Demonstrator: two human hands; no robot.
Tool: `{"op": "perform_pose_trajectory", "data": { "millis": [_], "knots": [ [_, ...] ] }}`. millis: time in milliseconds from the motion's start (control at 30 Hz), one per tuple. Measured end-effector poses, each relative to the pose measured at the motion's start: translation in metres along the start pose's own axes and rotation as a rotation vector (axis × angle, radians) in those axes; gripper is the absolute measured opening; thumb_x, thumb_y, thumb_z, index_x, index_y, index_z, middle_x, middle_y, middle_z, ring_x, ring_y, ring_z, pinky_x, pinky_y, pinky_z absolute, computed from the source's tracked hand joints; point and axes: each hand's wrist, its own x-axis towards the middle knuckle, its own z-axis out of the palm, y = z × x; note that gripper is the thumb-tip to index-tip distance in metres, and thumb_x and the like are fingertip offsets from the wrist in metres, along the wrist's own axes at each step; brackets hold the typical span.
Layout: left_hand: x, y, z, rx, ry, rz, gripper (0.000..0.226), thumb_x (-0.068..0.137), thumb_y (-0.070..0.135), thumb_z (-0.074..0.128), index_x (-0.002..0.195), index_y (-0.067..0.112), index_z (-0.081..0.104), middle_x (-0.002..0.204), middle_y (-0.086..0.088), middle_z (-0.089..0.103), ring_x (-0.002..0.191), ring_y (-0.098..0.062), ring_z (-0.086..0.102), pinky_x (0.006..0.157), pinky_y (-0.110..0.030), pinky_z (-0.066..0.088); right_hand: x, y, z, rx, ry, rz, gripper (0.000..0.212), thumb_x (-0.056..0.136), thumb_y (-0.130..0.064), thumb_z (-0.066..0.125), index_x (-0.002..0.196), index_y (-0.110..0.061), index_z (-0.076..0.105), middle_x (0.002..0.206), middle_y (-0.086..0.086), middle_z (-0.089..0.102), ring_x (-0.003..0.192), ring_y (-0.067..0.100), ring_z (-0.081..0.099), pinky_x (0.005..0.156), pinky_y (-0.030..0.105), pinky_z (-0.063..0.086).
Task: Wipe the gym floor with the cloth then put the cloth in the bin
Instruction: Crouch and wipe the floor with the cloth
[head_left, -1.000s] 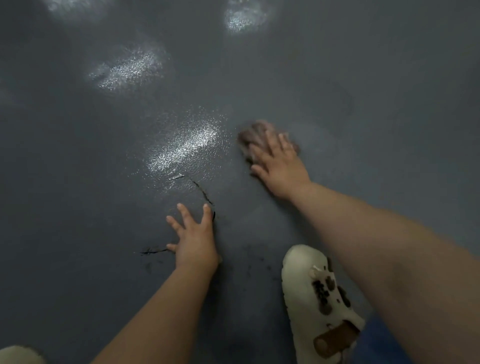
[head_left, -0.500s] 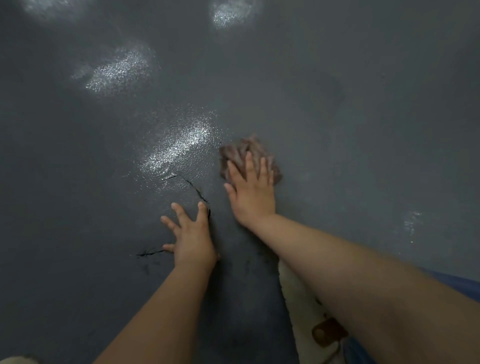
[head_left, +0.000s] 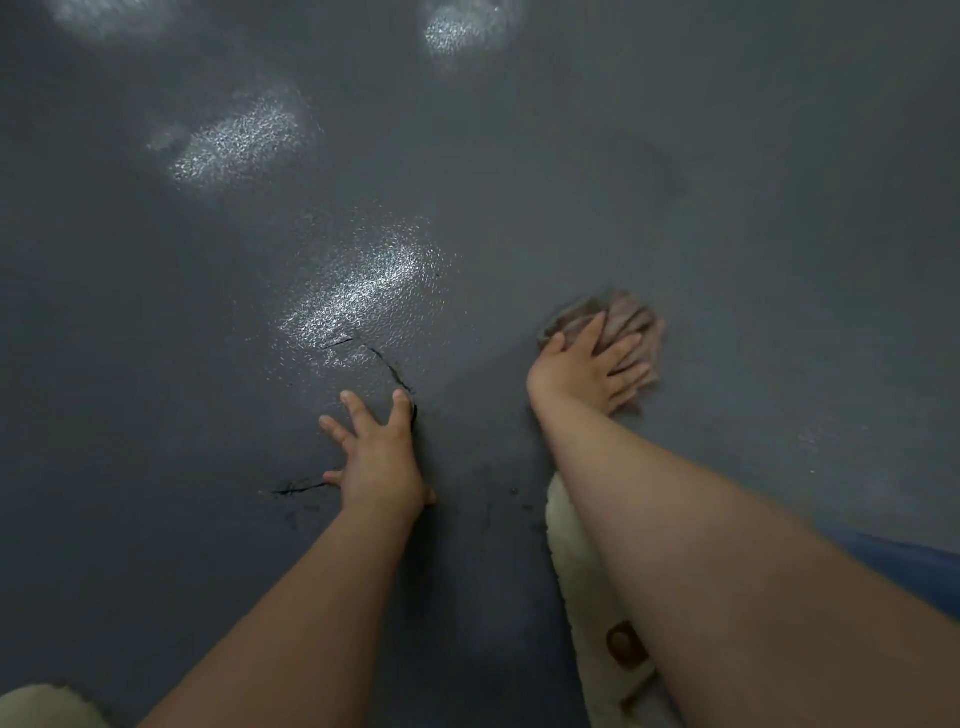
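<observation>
A crumpled pinkish-brown cloth (head_left: 631, 319) lies on the dark grey gym floor (head_left: 675, 156), right of centre. My right hand (head_left: 584, 369) presses flat on the cloth with straight, spread fingers; most of the cloth is hidden under the palm. My left hand (head_left: 376, 452) rests flat on the floor with fingers spread, beside a crack, and holds nothing. No bin is in view.
A dark crack (head_left: 395, 371) runs across the floor near my left hand, with a second short crack (head_left: 298, 487) by the thumb. My cream shoe (head_left: 597, 613) sits under my right forearm; another shoe tip (head_left: 47, 706) shows at the bottom left. Light reflections (head_left: 363, 291) dot the floor.
My right hand has slid the cloth: first toward me and leftward, then out to the right. My left hand stays planted on the floor.
</observation>
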Motion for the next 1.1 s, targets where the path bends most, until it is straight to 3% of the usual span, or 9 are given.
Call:
{"op": "perform_pose_trajectory", "data": {
  "millis": [100,267,367,467,700,800,900,1000,1100],
  "knots": [
    [0.000,0.000,0.000,-0.008,0.000,-0.001,0.110,0.068,0.012,0.083,0.149,0.029,0.010,0.152,-0.016,-0.026,0.139,-0.047,-0.019,0.100,-0.072,0.025,-0.035,-0.010,0.012,-0.005,-0.073,-0.035,0.061,0.098,-0.041,0.039,0.151,-0.033,0.010,0.159,0.008,-0.011,0.143,0.042,-0.009,0.114,0.052,-0.004],
    [0.001,0.000,0.001,-0.005,0.015,0.001,0.105,0.072,0.009,0.079,0.149,0.029,0.010,0.152,-0.016,-0.025,0.139,-0.047,-0.018,0.099,-0.072,0.025,-0.032,0.010,0.009,-0.324,-0.157,-0.655,0.061,0.098,-0.049,0.033,0.151,-0.034,0.006,0.159,0.007,-0.014,0.142,0.041,-0.014,0.115,0.051,-0.008],
    [0.002,0.000,0.002,-0.018,0.014,0.009,0.109,0.070,0.011,0.082,0.149,0.030,0.010,0.153,-0.015,-0.025,0.139,-0.046,-0.019,0.100,-0.072,0.025,0.013,0.015,-0.012,-0.435,-0.203,-0.876,0.055,0.098,-0.051,0.031,0.149,-0.039,0.015,0.159,0.002,-0.012,0.143,0.038,-0.014,0.115,0.046,-0.008],
    [0.001,-0.001,0.002,-0.012,0.017,0.011,0.111,0.068,0.014,0.084,0.149,0.031,0.009,0.153,-0.014,-0.025,0.140,-0.045,-0.019,0.100,-0.071,0.026,0.050,0.016,-0.031,-0.452,-0.179,-0.799,0.057,0.098,-0.052,0.031,0.150,-0.039,0.013,0.159,0.003,-0.013,0.143,0.038,-0.013,0.115,0.047,-0.006],
    [-0.001,0.000,0.001,-0.012,0.031,0.008,0.112,0.067,0.013,0.085,0.150,0.030,0.012,0.154,-0.013,-0.023,0.140,-0.044,-0.019,0.098,-0.072,0.026,0.047,0.020,-0.031,-0.144,-0.098,-0.063,0.058,0.098,-0.053,0.027,0.150,-0.042,0.003,0.158,0.000,-0.017,0.143,0.039,-0.014,0.112,0.057,-0.006],
    [-0.002,0.000,0.002,-0.022,0.037,0.004,0.113,0.066,0.013,0.085,0.150,0.031,0.012,0.154,-0.011,-0.024,0.141,-0.042,-0.019,0.101,-0.072,0.024,0.014,0.000,-0.025,-0.014,-0.149,0.086,0.057,0.100,-0.046,0.028,0.151,-0.037,0.003,0.159,0.003,-0.015,0.142,0.042,-0.014,0.112,0.056,-0.009],
    [-0.001,-0.003,0.001,-0.046,0.037,0.014,0.114,0.066,0.014,0.085,0.150,0.031,0.010,0.155,-0.008,-0.024,0.141,-0.040,-0.020,0.104,-0.069,0.023,-0.025,-0.016,-0.006,-0.003,-0.214,-0.023,0.057,0.101,-0.043,0.029,0.151,-0.035,0.004,0.158,0.002,-0.016,0.142,0.042,-0.015,0.111,0.058,-0.007],
    [-0.001,-0.012,0.005,-0.096,0.097,0.049,0.113,0.067,0.016,0.085,0.151,0.025,0.010,0.156,-0.011,-0.017,0.143,-0.038,-0.017,0.111,-0.062,0.019,-0.072,-0.008,0.022,-0.114,-0.254,-0.338,0.057,0.100,-0.043,0.031,0.151,-0.036,0.007,0.159,0.001,-0.015,0.142,0.041,-0.015,0.111,0.060,-0.004],
    [-0.007,-0.024,0.013,-0.187,0.195,0.076,0.098,0.078,0.014,0.074,0.151,0.018,0.009,0.156,-0.017,-0.012,0.145,-0.032,-0.011,0.117,-0.050,0.014,-0.102,0.019,0.032,-0.295,-0.309,-0.702,0.055,0.100,-0.044,0.029,0.150,-0.036,0.009,0.159,0.001,-0.014,0.142,0.040,-0.016,0.111,0.058,-0.007]
  ]
}}
